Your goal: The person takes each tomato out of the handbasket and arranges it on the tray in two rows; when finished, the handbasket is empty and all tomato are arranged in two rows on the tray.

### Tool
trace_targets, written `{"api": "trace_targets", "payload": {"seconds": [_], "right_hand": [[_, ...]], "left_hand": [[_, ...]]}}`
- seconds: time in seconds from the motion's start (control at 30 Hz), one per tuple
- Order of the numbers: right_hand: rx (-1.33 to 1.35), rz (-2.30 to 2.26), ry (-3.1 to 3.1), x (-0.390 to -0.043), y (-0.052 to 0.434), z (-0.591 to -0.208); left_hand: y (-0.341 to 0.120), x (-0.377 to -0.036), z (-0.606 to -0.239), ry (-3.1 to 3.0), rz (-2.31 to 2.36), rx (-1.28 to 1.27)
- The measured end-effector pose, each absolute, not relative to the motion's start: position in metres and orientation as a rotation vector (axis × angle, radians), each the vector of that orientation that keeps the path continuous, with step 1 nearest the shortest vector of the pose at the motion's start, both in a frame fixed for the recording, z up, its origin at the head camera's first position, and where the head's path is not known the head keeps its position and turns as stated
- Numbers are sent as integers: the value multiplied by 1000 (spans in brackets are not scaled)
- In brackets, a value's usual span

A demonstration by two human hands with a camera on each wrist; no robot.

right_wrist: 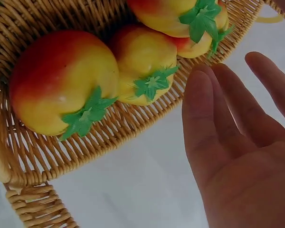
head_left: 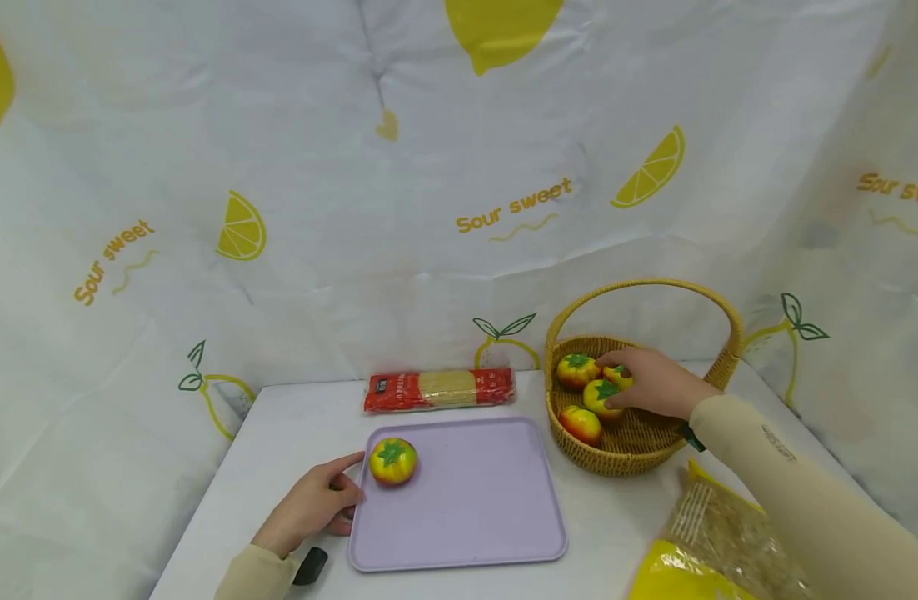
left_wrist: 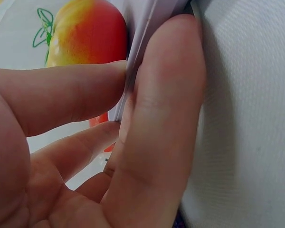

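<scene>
A lilac tray [head_left: 474,517] lies on the white table with one yellow-red tomato [head_left: 392,461] at its far left corner. My left hand [head_left: 320,500] pinches the tray's left rim [left_wrist: 145,23] between thumb and fingers [left_wrist: 166,118], close beside that tomato [left_wrist: 85,33]. A wicker basket [head_left: 624,454] with a hoop handle stands to the right and holds several tomatoes [head_left: 581,423]. My right hand [head_left: 650,383] reaches into the basket over them. In the right wrist view its fingers [right_wrist: 237,118] are straight and hold nothing, next to the tomatoes [right_wrist: 61,80] on the weave [right_wrist: 33,156].
A red packet of dry noodles [head_left: 439,389] lies behind the tray. A yellow and clear crinkled bag [head_left: 699,550] sits at the front right, under my right sleeve. A lemon-print cloth backdrop closes in the table at the back and both sides.
</scene>
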State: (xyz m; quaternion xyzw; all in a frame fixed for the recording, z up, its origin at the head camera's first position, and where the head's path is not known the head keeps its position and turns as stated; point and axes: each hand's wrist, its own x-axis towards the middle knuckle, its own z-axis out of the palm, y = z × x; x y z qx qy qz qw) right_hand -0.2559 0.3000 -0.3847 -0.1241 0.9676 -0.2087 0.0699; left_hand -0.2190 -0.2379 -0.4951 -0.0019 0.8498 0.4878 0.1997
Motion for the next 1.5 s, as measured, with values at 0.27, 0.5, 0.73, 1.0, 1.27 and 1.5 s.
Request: {"api": "trace_targets", "payload": {"seconds": [0.27,0.5,0.73,1.0,1.27,1.5], "right_hand": [[-331,-563,2852,-262,296,-390],[-279,-566,2815,-261,294,-397],[-277,-566,2829,-261,294,-401],[-323,-552,2857,-264,294,-405],[-368,-547,2945,-251,300,-392],[-408,-558,3035,-237,284,-376]], "left_hand": [[-240,-216,-495,2360,1381,46],[-239,-215,-497,2348,1397,43],[-238,-215,-497,2344,1400,36],[-241,-215,-496,2353,1392,40],[-241,-215,-497,2358,1402,74],[-239,-216,-495,2365,1400,78]]}}
